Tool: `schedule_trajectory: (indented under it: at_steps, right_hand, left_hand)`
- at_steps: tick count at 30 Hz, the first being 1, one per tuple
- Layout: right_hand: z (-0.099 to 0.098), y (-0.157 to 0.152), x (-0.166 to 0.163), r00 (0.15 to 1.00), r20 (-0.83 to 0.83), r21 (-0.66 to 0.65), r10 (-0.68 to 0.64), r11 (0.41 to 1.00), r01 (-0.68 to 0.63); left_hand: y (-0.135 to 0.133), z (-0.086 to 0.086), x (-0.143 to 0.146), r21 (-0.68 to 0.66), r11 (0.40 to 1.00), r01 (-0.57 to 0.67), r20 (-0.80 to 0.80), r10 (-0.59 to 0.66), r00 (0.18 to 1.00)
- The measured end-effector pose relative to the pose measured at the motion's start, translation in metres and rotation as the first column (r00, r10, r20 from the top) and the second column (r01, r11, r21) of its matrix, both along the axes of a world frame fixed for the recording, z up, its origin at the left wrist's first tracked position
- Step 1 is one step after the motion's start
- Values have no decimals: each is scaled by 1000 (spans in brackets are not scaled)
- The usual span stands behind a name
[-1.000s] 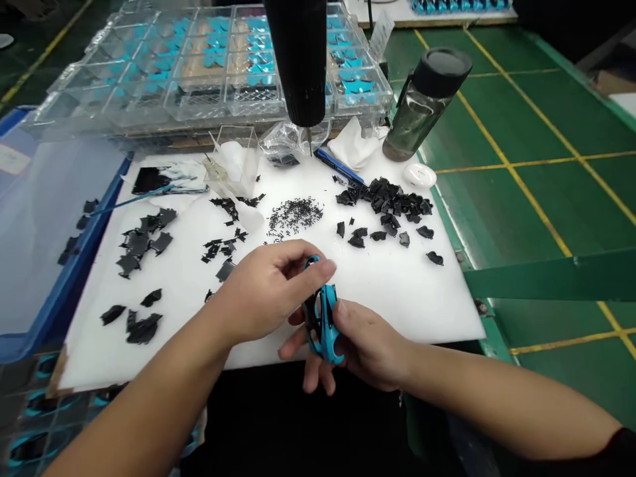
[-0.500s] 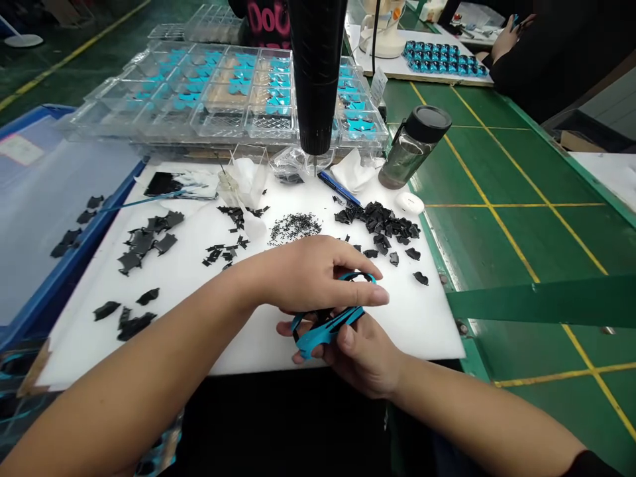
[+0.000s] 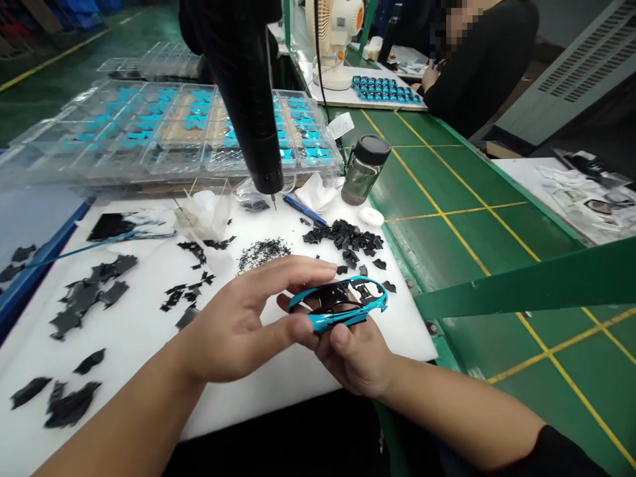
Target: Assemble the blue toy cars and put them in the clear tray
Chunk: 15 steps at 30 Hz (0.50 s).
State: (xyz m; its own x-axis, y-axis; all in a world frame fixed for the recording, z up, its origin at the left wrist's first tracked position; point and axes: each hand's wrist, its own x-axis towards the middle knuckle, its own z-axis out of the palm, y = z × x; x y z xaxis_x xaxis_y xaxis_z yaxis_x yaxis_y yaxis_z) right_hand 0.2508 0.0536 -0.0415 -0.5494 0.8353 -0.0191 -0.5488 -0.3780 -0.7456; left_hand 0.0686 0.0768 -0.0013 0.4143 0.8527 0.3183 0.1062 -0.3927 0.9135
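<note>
A glossy blue and black toy car body shell (image 3: 325,322) with open window gaps is held in front of me, between both hands. My left hand (image 3: 243,318) grips its left end, the thumb on the near side and the fingers over the far side. From below and the right, my right hand (image 3: 360,361) holds the shell with its thumb against the near edge; some of those fingers are hidden behind it. Beyond the hands lies a pile of small black parts (image 3: 348,237). A scatter of tiny black screws or pins (image 3: 263,254) is beside it.
A black electric screwdriver (image 3: 243,99) hangs over the white work mat (image 3: 258,377). Clear trays (image 3: 169,156) of blue parts stand behind, with a dark-lidded bottle (image 3: 365,169) to their right. A green bar (image 3: 527,285) crosses on the right. Another person (image 3: 487,59) sits farther back.
My left hand has shifted from over the top of the shell to its left end. The shell has turned and now lies more level. The camera view has swung to the right.
</note>
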Motion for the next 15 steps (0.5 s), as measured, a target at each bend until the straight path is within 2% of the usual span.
schedule_trajectory:
  at_steps: [2, 5, 10, 15]
  right_hand:
    - [2, 2, 3, 999, 27, 65, -32, 997, 30]
    - [4, 3, 7, 998, 64, 144, -6, 990, -3]
    - [2, 5, 10, 989, 146, 196, 27, 979, -56]
    - [-8, 2, 7, 990, 129, 292, -62, 956, 22]
  left_hand:
    - [-2, -1, 2, 69, 998, 13, 15, -14, 1000]
    - [-1, -2, 4, 143, 989, 46, 17, -49, 999]
    - [1, 0, 5, 213, 973, 90, 27, -98, 995]
    - [-1, 1, 3, 232, 965, 125, 28, -135, 990]
